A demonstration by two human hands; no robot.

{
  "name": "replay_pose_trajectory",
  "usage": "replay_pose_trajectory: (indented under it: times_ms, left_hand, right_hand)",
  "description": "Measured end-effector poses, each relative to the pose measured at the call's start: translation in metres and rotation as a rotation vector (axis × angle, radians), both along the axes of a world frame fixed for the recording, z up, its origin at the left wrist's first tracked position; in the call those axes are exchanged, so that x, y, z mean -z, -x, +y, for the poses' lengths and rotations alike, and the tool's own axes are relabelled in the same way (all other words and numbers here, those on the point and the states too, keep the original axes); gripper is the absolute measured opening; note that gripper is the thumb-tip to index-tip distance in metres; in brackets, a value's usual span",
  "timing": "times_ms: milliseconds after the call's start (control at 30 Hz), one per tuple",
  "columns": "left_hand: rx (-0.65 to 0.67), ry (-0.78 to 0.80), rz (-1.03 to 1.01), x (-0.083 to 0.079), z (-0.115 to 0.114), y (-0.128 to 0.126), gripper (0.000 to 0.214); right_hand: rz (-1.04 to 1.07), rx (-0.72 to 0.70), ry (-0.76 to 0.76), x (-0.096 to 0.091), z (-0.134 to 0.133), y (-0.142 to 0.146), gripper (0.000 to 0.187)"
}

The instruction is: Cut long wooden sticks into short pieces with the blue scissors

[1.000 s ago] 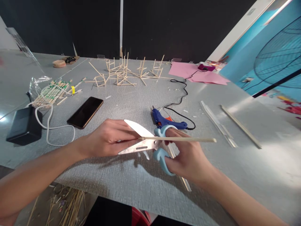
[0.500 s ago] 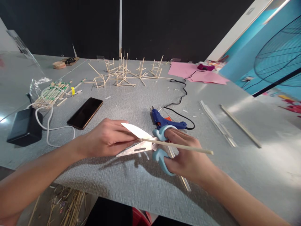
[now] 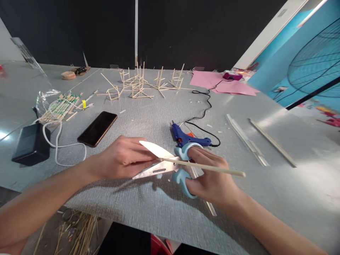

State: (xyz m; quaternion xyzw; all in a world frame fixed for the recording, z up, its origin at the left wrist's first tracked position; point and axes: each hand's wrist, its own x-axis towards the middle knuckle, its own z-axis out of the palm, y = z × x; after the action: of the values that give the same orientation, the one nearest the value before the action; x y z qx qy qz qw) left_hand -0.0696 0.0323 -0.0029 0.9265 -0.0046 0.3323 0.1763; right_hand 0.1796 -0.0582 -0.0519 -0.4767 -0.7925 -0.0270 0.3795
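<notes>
My right hand [image 3: 212, 180] grips light-blue-handled scissors [image 3: 170, 163], fingers through the loops, blades apart. A thin wooden stick [image 3: 212, 167] lies between the blades near the pivot and juts out to the right over my right hand. My left hand [image 3: 123, 159] is closed around the stick's left end, just left of the blades. A blue hot glue gun [image 3: 187, 137] lies on the grey table [image 3: 148, 117] right behind the scissors, its black cord running back.
A black phone [image 3: 97, 128] lies left of centre, with a black box [image 3: 32, 143], white cable and a bag of sticks [image 3: 60, 106] further left. Glued stick frames [image 3: 138, 83] stand at the back. Pink paper [image 3: 220, 83] at back right, long strips [image 3: 247, 140] at right.
The stick's free right end has dipped lower. The scissors' blades have narrowed slightly on it. Both hands stay in place.
</notes>
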Motion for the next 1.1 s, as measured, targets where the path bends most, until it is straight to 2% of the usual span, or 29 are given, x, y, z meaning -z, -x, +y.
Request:
replay_pose_trajectory:
  times_ms: [367, 467, 533, 633, 733, 800, 900, 1100]
  left_hand:
    - [0.015, 0.041, -0.052, 0.001, -0.003, -0.002, 0.016]
    - [-0.028, 0.253, -0.091, 0.006, -0.004, -0.004, 0.011]
    - [-0.042, 0.528, -0.069, 0.008, -0.005, -0.006, 0.008]
    - [-0.015, 0.944, 0.054, 0.006, -0.009, -0.008, 0.017]
    - [0.028, 1.211, 0.138, 0.005, -0.012, -0.009, 0.019]
    - [0.092, 1.308, 0.157, 0.007, -0.012, -0.008, 0.019]
    - [0.17, 1.356, 0.21, 0.011, -0.01, -0.006, 0.018]
    - [0.104, 1.303, 0.261, 0.009, -0.011, -0.005, 0.022]
  right_hand:
    - [0.086, -0.021, -0.018, 0.001, 0.0, 0.003, 0.013]
    - [0.114, -0.007, -0.023, 0.002, 0.002, 0.006, 0.012]
    - [0.138, 0.003, -0.036, 0.003, 0.002, 0.007, 0.013]
    - [0.153, 0.002, -0.059, 0.002, 0.001, 0.01, 0.013]
    - [0.154, -0.018, -0.088, 0.002, -0.001, 0.011, 0.015]
    - [0.148, -0.046, -0.097, 0.002, -0.001, 0.012, 0.015]
    - [0.115, -0.091, -0.077, 0.004, -0.001, 0.011, 0.016]
    - [0.058, -0.066, -0.069, 0.012, -0.002, 0.005, 0.016]
